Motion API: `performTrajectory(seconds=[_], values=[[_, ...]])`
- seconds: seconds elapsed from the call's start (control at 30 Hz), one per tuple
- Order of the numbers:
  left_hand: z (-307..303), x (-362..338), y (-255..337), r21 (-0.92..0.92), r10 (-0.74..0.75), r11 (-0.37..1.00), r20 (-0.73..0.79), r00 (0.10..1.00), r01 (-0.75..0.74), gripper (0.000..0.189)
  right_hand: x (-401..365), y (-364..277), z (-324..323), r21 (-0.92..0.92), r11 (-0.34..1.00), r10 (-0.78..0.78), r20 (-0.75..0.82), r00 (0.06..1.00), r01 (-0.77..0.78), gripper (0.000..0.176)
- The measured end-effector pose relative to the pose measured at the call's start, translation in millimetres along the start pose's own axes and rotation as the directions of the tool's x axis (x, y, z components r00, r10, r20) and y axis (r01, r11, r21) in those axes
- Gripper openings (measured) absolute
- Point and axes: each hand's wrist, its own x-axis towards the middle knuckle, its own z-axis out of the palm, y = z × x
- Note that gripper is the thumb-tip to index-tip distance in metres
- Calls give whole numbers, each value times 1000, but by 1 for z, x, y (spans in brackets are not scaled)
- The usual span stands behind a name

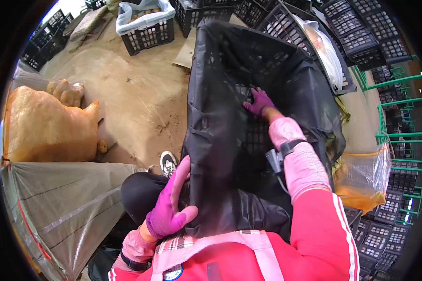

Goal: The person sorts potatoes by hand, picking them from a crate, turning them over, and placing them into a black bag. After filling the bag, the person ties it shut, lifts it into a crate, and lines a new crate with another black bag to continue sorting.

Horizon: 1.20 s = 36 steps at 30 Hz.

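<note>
A large black crate [267, 159] stands in front of me, lined with a black sheet [208, 122] that hangs over its rim. My right hand [260, 103], in a purple glove, reaches down inside it with the fingers spread against the lining and nothing held. At the crate's left near edge, my left hand [171, 206], gloved in purple and pink, rests against the black sheet, thumb apart from the extended fingers. A grid of holes shows faintly at the crate's bottom.
Orange mesh sacks [51, 126] lie at the left above a grey plastic sheet [70, 201]. A white-lined crate [147, 35] stands ahead. Stacked black crates [361, 28] fill the upper right, near green railings [401, 100]. A clear plastic bag [363, 173] is at the right.
</note>
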Motion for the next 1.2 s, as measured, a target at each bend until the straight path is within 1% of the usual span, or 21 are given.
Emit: performTrajectory(seconds=[0.07, 0.17, 0.23, 0.27, 0.3, 0.33, 0.37, 0.4, 0.43, 0.53, 0.63, 0.73, 0.8, 0.87, 0.9, 0.93, 0.97, 1.0, 1.07, 1.13, 1.2], values=[[-1, -4, -3, 87, 19, 996, 1, 1000, -19, 92, -10, -25, -77, 43, 999, 7, 409, 913, -27, 63], [1, -7, -3, 79, -19, 997, -14, 1000, 20, 91, -61, -71, -141, -64, 995, 103, 623, 775, -81, 40], [0, -11, -4, 96, -21, 995, -12, 1000, 22, 91, -102, -95, -150, -97, 983, 161, 860, 485, -153, 36], [-1, -12, -5, 89, -16, 996, -9, 1000, 16, 91, -112, -96, -132, -181, 980, 142, 922, 361, 77, 33], [-1, -10, -7, 79, 1, 997, -3, 1000, 0, 91, -120, -78, -85, -209, 878, 53, 937, 345, 432, 36], [-1, -7, -8, 67, 7, 998, -4, 1000, -7, 91, -133, -66, -50, -328, 902, 247, 925, 288, 281, 43], [-1, -6, -7, 57, 12, 998, -6, 1000, -12, 91, -136, -15, 29, -255, 909, 145, 935, 323, 330, 45], [0, -6, -5, 50, 9, 999, -9, 1000, -9, 91, -134, 17, 82, -102, 895, -120, 883, 454, 435, 46], [-1, -4, -3, 25, 11, 1000, -5, 1000, -11, 91, -128, -23, 35, -209, 972, 157, 916, 369, 107, 52], [2, -6, -7, 26, 34, 999, -34, 999, -33, 91, -133, -53, -51, -143, 967, 53, 922, 385, 209, 55], [1, -5, -6, -13, 47, 999, -16, 999, -47, 89, -168, -70, -180, 25, 998, -63, 690, 721, 64, 55], [2, -7, -9, 214, 82, 975, -74, 994, -65, 88, -255, -52, -254, 305, 952, -44, 192, 980, -17, 59], [6, -10, -5, 134, -19, 990, -116, 993, 34, 90, -313, -26, -237, 28, 997, -58, -289, 955, 70, 60], [23, -10, 6, -115, -211, 974, -157, 965, 195, 93, -359, 6, -182, 47, 998, 67, -483, 873, -50, 62], [29, -7, 21, 46, -373, 923, -147, 916, 383, 95, -377, 15, -157, 514, 833, 388, -283, 877, -203, 58], [34, -3, 12, 16, -282, 957, -188, 941, 290, 86, -385, 19, -140, 813, 453, 546, 71, 835, -365, 54], [33, -2, 3, -87, -290, 956, -170, 942, 279, 85, -383, 13, -148, 766, 533, 529, 31, 848, -360, 48], [35, -5, -15, -13, -142, 990, -225, 964, 143, 83, -378, 8, -155, 715, 609, 499, -10, 866, -343, 42], [37, -5, -17, 107, -115, 982, -305, 945, 154, 77, -376, 24, -147, 787, 588, 374, -62, 926, -185, 33], [21, -7, 14, -42, -183, 983, -295, 938, 179, 73, -375, 12, -163, 625, 749, 418, -191, 888, -218, 36], [12, -14, 30, -128, -184, 980, -294, 938, 152, 69, -370, 23, -166, 324, 942, 258, -523, 813, -90, 43]])
